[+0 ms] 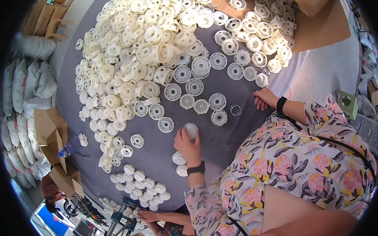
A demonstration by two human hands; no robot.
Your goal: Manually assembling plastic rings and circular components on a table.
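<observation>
My left hand (pixel 188 148) is closed around a white round plastic cap (pixel 191 131), holding it over the grey-covered table (pixel 223 146). Two similar white round parts (pixel 180 158) lie beside my left wrist. My right hand (pixel 265 99) rests at the table's right edge, fingers loosely bent and slightly apart, with nothing seen in it. Just beyond it sits a small white ring-shaped part (pixel 261 80). A few thin metal rings (pixel 235 110) lie between my hands. Past them, several white wheel-like plastic parts (pixel 217 101) are spread out singly.
A large heap of cream plastic parts (pixel 140 40) covers the far left. At the far right stands an open cardboard box (pixel 325 30). Grouped white caps (pixel 141 186) sit near the lower left, where another person's hand (pixel 147 216) is beside a green hand press (pixel 117 218).
</observation>
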